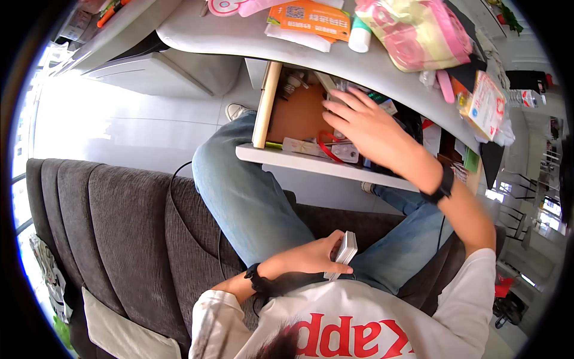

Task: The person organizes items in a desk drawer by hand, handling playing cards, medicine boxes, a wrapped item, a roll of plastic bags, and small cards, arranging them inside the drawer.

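Note:
My left hand (311, 256) is closed around a white stack of what look like cards (346, 250), held low over my lap, close to my shirt. My right hand (373, 128) is over the open drawer (299, 158), palm down and with its fingers spread, and nothing shows in its grip. Below its fingers lie a red loop (325, 147) and a pale flat item (299, 146) near the drawer's front. Small objects fill the drawer's right part, partly hidden by my hand and forearm.
Above the drawer, the desk (209, 40) holds orange leaflets (311, 19), a white-capped tube (360, 37), a pink and yellow package (418, 33) and a small box (485, 105). A dark sofa (125, 233) is behind me. A cable (179, 206) hangs over it.

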### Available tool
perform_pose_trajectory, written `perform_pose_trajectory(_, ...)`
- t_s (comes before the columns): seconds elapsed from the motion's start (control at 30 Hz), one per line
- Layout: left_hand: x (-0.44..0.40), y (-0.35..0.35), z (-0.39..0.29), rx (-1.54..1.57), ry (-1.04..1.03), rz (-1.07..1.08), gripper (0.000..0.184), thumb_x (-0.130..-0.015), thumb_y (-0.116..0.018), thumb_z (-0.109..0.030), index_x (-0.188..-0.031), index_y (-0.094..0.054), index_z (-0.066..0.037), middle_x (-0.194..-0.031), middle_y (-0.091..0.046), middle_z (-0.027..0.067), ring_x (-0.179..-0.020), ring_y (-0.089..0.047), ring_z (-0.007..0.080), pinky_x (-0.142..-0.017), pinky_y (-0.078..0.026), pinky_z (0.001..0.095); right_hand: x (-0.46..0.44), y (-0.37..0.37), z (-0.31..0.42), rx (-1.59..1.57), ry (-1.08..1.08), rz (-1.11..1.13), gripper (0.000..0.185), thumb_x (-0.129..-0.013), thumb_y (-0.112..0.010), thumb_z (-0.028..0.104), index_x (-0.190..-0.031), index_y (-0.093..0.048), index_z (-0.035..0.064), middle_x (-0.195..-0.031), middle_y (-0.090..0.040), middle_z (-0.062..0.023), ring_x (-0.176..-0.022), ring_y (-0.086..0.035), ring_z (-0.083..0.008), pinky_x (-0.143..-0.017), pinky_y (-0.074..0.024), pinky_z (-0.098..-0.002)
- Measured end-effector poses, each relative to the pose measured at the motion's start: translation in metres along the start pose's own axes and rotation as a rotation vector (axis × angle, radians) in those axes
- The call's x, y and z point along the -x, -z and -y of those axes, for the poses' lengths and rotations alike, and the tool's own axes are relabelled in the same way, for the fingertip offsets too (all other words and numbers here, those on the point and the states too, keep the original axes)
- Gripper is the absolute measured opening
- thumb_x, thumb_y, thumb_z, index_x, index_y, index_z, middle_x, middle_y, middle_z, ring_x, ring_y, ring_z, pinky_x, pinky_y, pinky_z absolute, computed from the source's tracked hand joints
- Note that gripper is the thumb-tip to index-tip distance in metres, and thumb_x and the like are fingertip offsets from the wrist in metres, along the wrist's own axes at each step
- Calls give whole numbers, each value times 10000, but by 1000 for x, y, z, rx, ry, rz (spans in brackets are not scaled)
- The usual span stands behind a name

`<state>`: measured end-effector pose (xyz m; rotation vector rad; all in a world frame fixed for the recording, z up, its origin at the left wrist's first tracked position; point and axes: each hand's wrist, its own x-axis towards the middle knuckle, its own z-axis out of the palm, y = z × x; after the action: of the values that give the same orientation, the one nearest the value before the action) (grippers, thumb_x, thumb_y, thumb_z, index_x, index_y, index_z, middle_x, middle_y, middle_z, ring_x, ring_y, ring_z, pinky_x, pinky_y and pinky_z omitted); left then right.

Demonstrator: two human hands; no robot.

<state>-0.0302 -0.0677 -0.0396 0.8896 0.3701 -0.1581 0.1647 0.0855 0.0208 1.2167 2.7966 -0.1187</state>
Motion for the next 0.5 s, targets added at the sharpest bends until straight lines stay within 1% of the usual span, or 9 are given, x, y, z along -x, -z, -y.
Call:
perform_pose_trajectory(0.03, -1, 5, -2, -11, 13, 15, 633, -764, -721, -202, -1187, -318, 43, -1066, -537, 132, -998, -528, 179, -904, -421, 296, -12, -10, -11, 153, 73, 58, 350, -698, -546, 43, -1048, -563, 32, -1198, -505, -92, -1219, -383, -263, -1041, -294, -392)
perform_pose_trajectory(0.07, -2, 10, 2, 1, 1, 35, 649, -762, -723, -239, -1181, -321, 50, -1025, -547, 132, -977, -527, 174, -874, -427, 285, -19, -20, -20, 241, 96, 71, 333, -706, -540, 57, -1038, -567, 40, -1188, -508, -79, -1219, -383, -251, -1038, -295, -382)
perform_pose_trajectory(0.13, -1, 18, 0, -21, 10, 2, 660, -759, -723, -269, -1176, -324, 53, -998, -549, 129, -964, -529, 172, -851, -430, 281, -27, -34, -32, 413, 141, 96, 301, -722, -527, 86, -1018, -574, 56, -1170, -513, -54, -1217, -382, -226, -1032, -297, -362)
perform_pose_trajectory(0.2, -1, 21, -4, -62, 23, -13, 691, -757, -719, -318, -1184, -322, 52, -973, -554, 135, -949, -534, 174, -818, -431, 274, -25, -36, -34, 486, 90, 170, 273, -722, -528, 110, -987, -575, 66, -1144, -512, -41, -1208, -386, -205, -1012, -315, -343)
perform_pose_trajectory(0.23, -2, 22, -6, -31, 28, 8, 694, -758, -718, -319, -1190, -319, 49, -979, -555, 138, -947, -534, 176, -819, -431, 276, -24, -32, -35, 525, 65, 209, 260, -722, -528, 122, -972, -576, 71, -1131, -512, -34, -1204, -388, -195, -1002, -323, -334)
perform_pose_trajectory(0.27, -3, 21, -7, 0, 33, 29, 697, -759, -716, -319, -1197, -315, 45, -985, -555, 141, -945, -534, 178, -819, -431, 277, -24, -28, -34, 443, 23, 270, 237, -709, -540, 121, -939, -573, 77, -1105, -506, -28, -1194, -392, -184, -981, -337, -317)
perform_pose_trajectory(0.37, -6, 22, -7, 19, 30, 94, 715, -763, -710, -329, -1224, -299, 31, -1007, -557, 153, -927, -545, 191, -812, -437, 287, -18, -26, -33, 439, 25, 275, 213, -705, -539, 122, -913, -565, 85, -1104, -509, -28, -1190, -396, -184, -979, -343, -312)
perform_pose_trajectory(0.43, -9, 20, -2, 10, 15, 103, 719, -761, -710, -330, -1227, -296, 29, -1005, -559, 154, -915, -549, 196, -806, -440, 291, -10, -25, -32, 419, 28, 178, 208, -704, -539, 116, -909, -559, 82, -1098, -513, -33, -1184, -411, -192, -978, -351, -317)
perform_pose_trajectory(0.5, -8, 23, -6, -6, 33, 109, 743, -746, -708, -369, -1222, -304, 34, -1003, -565, 177, -903, -566, 223, -793, -441, 298, -5, -23, -32, 375, 44, 104, 210, -702, -540, 111, -909, -553, 79, -1093, -518, -40, -1177, -426, -203, -981, -359, -328)
